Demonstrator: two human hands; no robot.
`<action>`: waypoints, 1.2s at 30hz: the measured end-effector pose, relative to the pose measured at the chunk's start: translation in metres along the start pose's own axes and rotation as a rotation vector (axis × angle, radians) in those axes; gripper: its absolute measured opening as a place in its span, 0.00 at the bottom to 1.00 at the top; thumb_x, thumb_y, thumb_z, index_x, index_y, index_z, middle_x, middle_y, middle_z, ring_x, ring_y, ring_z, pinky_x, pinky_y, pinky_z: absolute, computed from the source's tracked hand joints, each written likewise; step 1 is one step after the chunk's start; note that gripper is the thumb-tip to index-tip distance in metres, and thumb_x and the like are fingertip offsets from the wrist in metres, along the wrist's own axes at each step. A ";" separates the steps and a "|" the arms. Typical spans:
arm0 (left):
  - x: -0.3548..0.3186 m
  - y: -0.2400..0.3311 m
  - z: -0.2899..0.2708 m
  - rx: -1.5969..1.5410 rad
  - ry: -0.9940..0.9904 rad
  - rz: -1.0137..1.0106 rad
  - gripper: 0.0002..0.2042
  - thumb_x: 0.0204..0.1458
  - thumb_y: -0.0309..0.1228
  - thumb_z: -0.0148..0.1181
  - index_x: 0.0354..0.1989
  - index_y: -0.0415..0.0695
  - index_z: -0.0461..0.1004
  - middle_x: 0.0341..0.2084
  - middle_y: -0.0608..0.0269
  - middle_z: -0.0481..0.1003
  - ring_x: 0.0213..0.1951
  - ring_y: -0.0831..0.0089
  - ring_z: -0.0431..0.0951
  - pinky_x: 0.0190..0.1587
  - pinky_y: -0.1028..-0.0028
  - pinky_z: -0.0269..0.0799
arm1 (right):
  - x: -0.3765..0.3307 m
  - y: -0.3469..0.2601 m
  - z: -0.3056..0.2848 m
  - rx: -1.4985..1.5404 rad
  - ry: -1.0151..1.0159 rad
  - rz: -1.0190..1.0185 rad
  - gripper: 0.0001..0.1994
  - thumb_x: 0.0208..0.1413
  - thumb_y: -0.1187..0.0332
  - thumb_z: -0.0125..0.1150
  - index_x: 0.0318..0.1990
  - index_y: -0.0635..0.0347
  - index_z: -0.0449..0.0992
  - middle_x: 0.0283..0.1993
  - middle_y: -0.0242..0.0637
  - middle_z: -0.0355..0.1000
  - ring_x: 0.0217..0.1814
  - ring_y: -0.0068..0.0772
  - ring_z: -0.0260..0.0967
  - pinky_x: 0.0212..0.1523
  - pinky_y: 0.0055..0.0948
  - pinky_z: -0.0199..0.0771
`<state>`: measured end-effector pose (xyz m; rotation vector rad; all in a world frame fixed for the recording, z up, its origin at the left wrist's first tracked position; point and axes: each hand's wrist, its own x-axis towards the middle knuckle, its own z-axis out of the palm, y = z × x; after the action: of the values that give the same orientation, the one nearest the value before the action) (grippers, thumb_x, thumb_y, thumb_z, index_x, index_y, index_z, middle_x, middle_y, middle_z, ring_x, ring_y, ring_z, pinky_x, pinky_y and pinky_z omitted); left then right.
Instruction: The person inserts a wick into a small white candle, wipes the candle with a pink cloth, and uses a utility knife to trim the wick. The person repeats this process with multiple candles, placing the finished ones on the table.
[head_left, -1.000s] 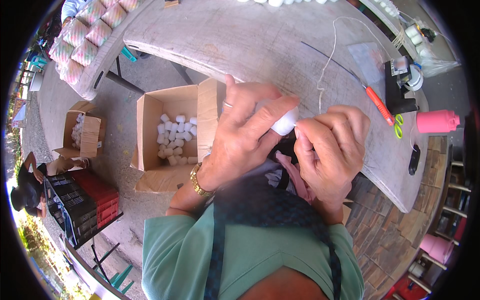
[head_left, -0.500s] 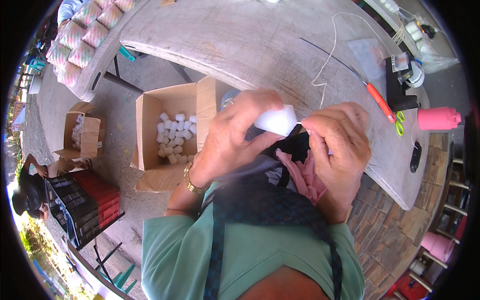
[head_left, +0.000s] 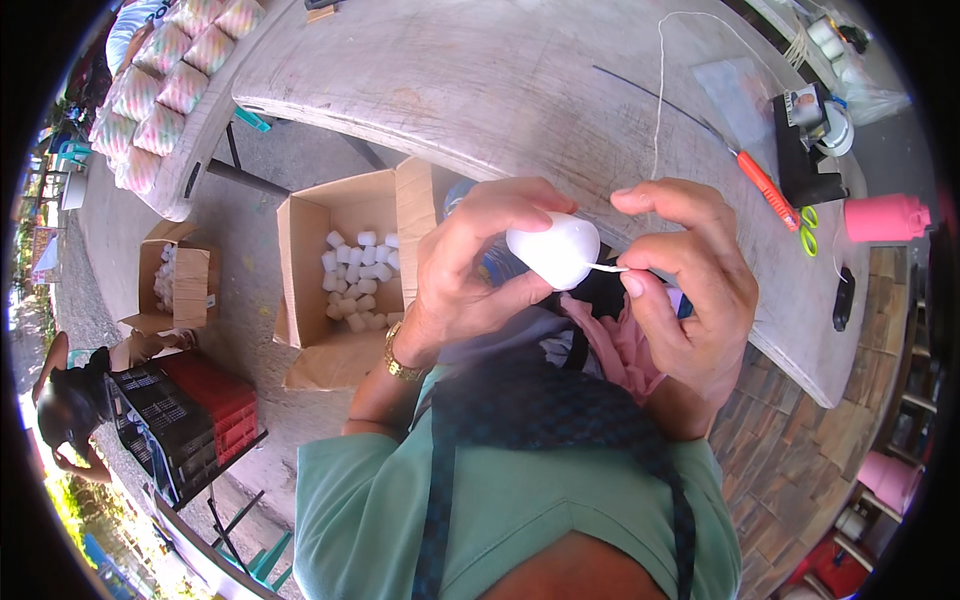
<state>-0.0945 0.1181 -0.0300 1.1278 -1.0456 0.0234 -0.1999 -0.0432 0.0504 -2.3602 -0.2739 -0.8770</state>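
In the head view, the left hand [head_left: 465,285] is gripping a white cylinder [head_left: 555,248] between thumb and fingers, tilted and raised off any surface. The right hand [head_left: 700,285] is lying just beyond the piece's right end, pinching a short white string [head_left: 605,267] that is projecting from it; one finger is standing clear of the pinch.

A worn grey table [head_left: 480,90] is spreading ahead, carrying an orange-handled tool [head_left: 768,190], green-handled scissors [head_left: 809,230] and a pink cone [head_left: 886,217] toward its right side. Left of the hands, an open cardboard box [head_left: 296,270] is holding small white cylinders [head_left: 362,268]. Further left, I am observing a person [head_left: 70,405] beside black and red crates [head_left: 165,425].
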 end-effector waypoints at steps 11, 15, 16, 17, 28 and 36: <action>-0.002 0.000 -0.006 0.236 -0.085 0.067 0.24 0.40 0.19 0.71 0.46 0.44 0.67 0.46 0.46 0.73 0.50 0.54 0.76 0.62 0.49 0.63 | -0.004 -0.008 0.000 -0.089 -0.097 0.071 0.07 0.40 0.76 0.64 0.26 0.57 0.72 0.19 0.33 0.62 0.21 0.39 0.60 0.25 0.34 0.57; 0.000 0.004 -0.006 0.281 -0.088 0.099 0.24 0.40 0.19 0.71 0.45 0.43 0.67 0.45 0.46 0.73 0.48 0.53 0.77 0.60 0.50 0.65 | 0.000 -0.007 -0.005 -0.028 -0.176 0.073 0.08 0.41 0.74 0.66 0.28 0.59 0.72 0.21 0.34 0.65 0.21 0.36 0.62 0.24 0.33 0.60; 0.001 0.005 -0.004 0.291 -0.063 0.121 0.23 0.39 0.19 0.71 0.44 0.43 0.68 0.45 0.47 0.74 0.47 0.55 0.77 0.58 0.52 0.68 | 0.001 -0.009 -0.002 0.026 -0.126 0.171 0.08 0.42 0.74 0.66 0.30 0.60 0.73 0.22 0.35 0.66 0.22 0.35 0.64 0.24 0.32 0.62; 0.001 0.005 0.001 0.300 -0.039 0.144 0.22 0.39 0.19 0.71 0.43 0.42 0.69 0.44 0.49 0.74 0.45 0.56 0.78 0.56 0.54 0.70 | 0.002 -0.013 0.003 0.079 -0.075 0.269 0.08 0.43 0.74 0.66 0.31 0.61 0.73 0.23 0.35 0.67 0.23 0.34 0.66 0.24 0.31 0.65; -0.001 0.004 0.002 0.320 -0.084 0.178 0.23 0.39 0.21 0.73 0.43 0.41 0.68 0.43 0.45 0.74 0.45 0.54 0.79 0.54 0.53 0.73 | 0.000 -0.014 0.019 0.231 0.048 0.540 0.03 0.53 0.81 0.57 0.34 0.65 0.73 0.26 0.33 0.70 0.24 0.17 0.66 0.24 0.19 0.66; -0.006 -0.003 -0.007 0.144 -0.070 0.000 0.30 0.34 0.23 0.76 0.49 0.41 0.69 0.43 0.48 0.74 0.48 0.59 0.76 0.55 0.54 0.70 | -0.014 -0.006 0.000 0.312 -0.043 0.466 0.05 0.50 0.83 0.60 0.35 0.68 0.74 0.30 0.35 0.71 0.30 0.20 0.69 0.32 0.20 0.69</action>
<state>-0.0919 0.1248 -0.0366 1.2666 -1.1204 0.0608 -0.2131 -0.0383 0.0446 -2.0296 0.1166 -0.5167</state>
